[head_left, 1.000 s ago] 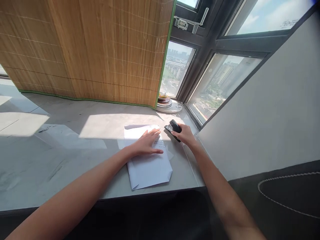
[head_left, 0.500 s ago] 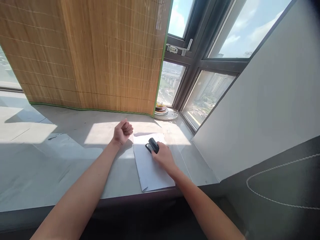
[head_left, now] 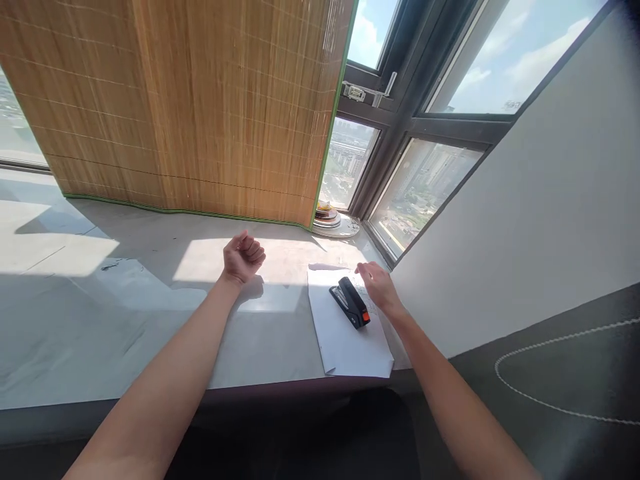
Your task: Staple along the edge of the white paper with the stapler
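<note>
Stapler on paper by front edge of ledge; left hand balled in fist above ledge, nothing showing inside; right hand half-curled at paper's upper right, can't tell if gripping; keep paper flat so stapler won't slide

Arms reach forward — left hand in a fist, right hand loosely bent

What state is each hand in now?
Left hand: closed in a fist, nothing visible inside.
Right hand: partly curled, not holding the stapler; grip on the paper cannot be told.
</note>
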`<action>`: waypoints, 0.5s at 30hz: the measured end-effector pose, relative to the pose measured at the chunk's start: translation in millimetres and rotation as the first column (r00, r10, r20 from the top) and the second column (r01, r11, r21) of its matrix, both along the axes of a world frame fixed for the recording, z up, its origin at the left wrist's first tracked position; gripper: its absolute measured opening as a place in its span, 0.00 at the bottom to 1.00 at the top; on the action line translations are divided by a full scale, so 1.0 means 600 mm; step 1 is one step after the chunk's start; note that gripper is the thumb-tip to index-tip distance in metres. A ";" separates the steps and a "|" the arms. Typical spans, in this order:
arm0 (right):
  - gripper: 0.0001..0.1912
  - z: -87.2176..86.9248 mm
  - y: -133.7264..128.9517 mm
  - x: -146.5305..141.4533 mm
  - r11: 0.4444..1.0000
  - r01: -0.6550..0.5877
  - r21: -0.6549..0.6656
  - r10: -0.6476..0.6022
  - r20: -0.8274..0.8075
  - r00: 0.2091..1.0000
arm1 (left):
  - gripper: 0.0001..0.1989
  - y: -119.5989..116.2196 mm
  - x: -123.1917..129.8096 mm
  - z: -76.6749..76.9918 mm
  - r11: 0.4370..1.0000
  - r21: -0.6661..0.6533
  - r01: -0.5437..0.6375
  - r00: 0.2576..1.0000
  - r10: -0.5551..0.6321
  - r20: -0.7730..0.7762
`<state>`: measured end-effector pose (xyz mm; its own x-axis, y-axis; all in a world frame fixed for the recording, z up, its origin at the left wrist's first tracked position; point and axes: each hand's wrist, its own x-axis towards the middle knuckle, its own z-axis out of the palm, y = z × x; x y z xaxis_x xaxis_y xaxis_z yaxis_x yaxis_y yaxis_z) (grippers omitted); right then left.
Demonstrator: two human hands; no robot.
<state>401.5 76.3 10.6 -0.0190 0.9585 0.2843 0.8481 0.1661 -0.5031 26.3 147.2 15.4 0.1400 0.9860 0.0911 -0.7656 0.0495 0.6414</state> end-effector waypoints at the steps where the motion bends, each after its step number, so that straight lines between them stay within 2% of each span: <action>1: 0.24 -0.007 0.022 0.001 0.998 -0.059 0.033 0.057 0.053 0.997 | 0.30 0.000 -0.008 0.001 1.000 0.009 -0.003 1.000 0.003 0.023; 2: 0.22 -0.016 0.042 -0.002 0.991 -0.128 0.030 0.125 0.107 0.986 | 0.30 0.000 -0.018 0.002 1.000 0.023 -0.018 0.999 0.017 0.044; 4: 0.24 -0.039 0.079 -0.021 0.980 -0.191 -0.048 0.197 0.183 0.963 | 0.30 0.001 -0.041 0.002 0.993 0.062 -0.096 0.992 0.091 0.083; 7: 0.29 -0.064 0.115 -0.071 0.974 -0.123 -0.193 0.172 0.264 0.949 | 0.30 0.004 -0.076 -0.002 0.944 0.128 -0.303 0.950 0.288 0.120; 10: 0.33 -0.068 0.135 -0.137 0.960 -0.054 -0.276 0.150 0.337 0.930 | 0.29 0.009 -0.103 -0.010 0.860 0.195 -0.472 0.881 0.459 0.112; 12: 0.33 -0.065 0.146 -0.191 0.952 -0.049 -0.303 0.159 0.349 0.923 | 0.28 0.013 -0.113 -0.016 0.823 0.244 -0.512 0.858 0.500 0.115; 15: 0.34 -0.062 0.159 -0.282 0.945 -0.109 -0.310 0.214 0.331 0.919 | 0.27 0.019 -0.121 -0.021 0.804 0.276 -0.526 0.850 0.511 0.130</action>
<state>232.0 171.9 -26.6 -0.2294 0.9721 -0.0495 0.9520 0.2134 -0.2196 -46.5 158.9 2.9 -0.3962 0.8371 0.3771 -0.6530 -0.5457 0.5252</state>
